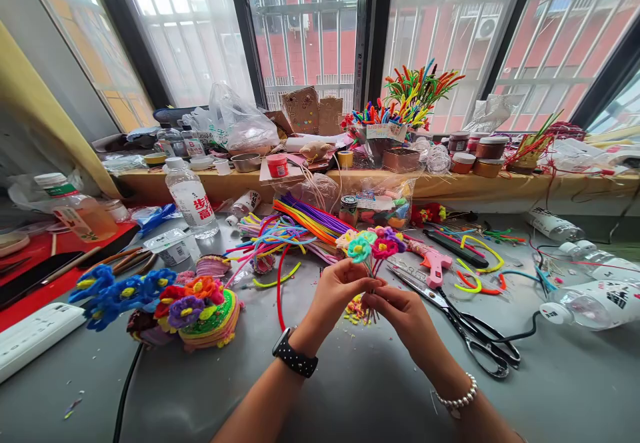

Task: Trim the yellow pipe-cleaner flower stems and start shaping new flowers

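A white power strip (37,344) lies at the left edge; beside it stand blue fuzzy flowers (127,291), then mixed-colour flowers on a striped round base (220,328); near the centre, the left hand (333,299) pinches the stems of a small flower bunch (373,244), blooms upward, above the grey table (360,396); the right hand (410,316) meets it, fingers closed on the lower stems; rightward lie a pink glue gun (434,261), black-handled scissors (450,313) and a toppled clear bottle (593,304).

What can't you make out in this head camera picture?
All in the head view:
- Flower stems: partly hidden by the left hand and right hand.
- White power strip: cut off by the left edge.
- Nearest lying bottle: cut off by the right edge.
- Red tub: print too small.
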The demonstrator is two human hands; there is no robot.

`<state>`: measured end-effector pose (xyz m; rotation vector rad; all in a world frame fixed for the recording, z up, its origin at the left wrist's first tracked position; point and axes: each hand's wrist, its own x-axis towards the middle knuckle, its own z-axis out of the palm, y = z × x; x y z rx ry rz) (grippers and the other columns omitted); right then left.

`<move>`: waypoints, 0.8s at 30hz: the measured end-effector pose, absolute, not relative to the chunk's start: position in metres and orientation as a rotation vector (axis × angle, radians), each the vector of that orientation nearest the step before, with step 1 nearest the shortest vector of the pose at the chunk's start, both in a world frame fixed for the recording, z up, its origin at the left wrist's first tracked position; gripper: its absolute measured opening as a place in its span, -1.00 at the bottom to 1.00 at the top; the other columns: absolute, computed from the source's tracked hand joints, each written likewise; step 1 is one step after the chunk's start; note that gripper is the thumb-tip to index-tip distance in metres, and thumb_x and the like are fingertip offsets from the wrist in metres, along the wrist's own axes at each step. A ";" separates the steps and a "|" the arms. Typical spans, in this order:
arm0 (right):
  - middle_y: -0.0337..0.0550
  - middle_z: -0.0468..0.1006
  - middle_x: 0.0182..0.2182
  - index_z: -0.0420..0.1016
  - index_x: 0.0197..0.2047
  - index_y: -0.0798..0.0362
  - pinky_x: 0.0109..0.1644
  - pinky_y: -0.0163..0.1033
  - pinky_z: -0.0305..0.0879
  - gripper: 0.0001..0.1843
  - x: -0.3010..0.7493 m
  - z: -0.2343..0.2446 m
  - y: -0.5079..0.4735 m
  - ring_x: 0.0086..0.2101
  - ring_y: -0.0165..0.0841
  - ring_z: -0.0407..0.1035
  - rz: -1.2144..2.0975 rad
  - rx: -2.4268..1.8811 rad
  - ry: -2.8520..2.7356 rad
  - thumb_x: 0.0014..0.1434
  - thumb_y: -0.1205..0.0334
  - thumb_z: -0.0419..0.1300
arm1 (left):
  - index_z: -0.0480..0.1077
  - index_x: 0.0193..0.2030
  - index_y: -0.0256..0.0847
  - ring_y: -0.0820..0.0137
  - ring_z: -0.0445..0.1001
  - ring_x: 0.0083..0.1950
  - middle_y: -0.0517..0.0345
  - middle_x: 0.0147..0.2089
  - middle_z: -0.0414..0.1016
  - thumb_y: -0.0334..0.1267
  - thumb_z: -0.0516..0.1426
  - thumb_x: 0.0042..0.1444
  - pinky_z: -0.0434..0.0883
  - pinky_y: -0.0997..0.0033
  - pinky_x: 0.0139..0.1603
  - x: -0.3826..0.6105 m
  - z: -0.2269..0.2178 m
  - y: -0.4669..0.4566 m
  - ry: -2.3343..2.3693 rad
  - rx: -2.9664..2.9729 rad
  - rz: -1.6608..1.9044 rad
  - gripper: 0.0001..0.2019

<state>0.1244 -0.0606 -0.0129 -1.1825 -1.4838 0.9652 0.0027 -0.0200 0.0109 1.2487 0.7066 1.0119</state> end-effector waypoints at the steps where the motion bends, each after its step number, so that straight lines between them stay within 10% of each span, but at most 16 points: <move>1: -0.25 0.40 -0.59 0.45 -0.54 0.12 -0.46 -0.38 0.17 -0.72 0.124 -0.013 -0.061 -0.52 -0.43 0.25 0.968 -1.177 -1.481 0.02 0.12 0.07 | 0.28 -0.59 -0.28 0.53 0.34 -0.53 0.31 -0.64 0.34 -0.27 0.20 -0.25 0.25 0.56 -0.46 0.003 0.011 -0.020 0.696 1.224 1.019 -0.83; 15: -0.20 0.47 -0.40 0.47 -0.29 0.04 -0.40 -0.34 0.16 -0.72 0.147 -0.007 -0.053 -0.43 -0.39 0.26 1.031 -1.261 -1.432 -0.06 0.07 0.14 | 0.45 -0.54 -0.32 0.47 0.31 -0.42 0.17 -0.54 0.41 -0.18 0.14 -0.17 0.22 0.52 -0.36 -0.011 0.021 -0.016 0.874 1.435 0.748 -0.79; 24: -0.24 0.39 -0.61 0.44 -0.51 0.12 -0.42 -0.31 0.15 -0.78 0.133 -0.010 -0.058 -0.50 -0.41 0.24 1.364 -1.018 -1.039 -0.21 0.12 0.25 | 0.47 -0.52 -0.32 0.47 0.32 -0.41 0.13 -0.51 0.45 -0.20 0.18 -0.22 0.23 0.49 -0.32 -0.010 0.008 -0.014 0.708 1.457 0.487 -0.81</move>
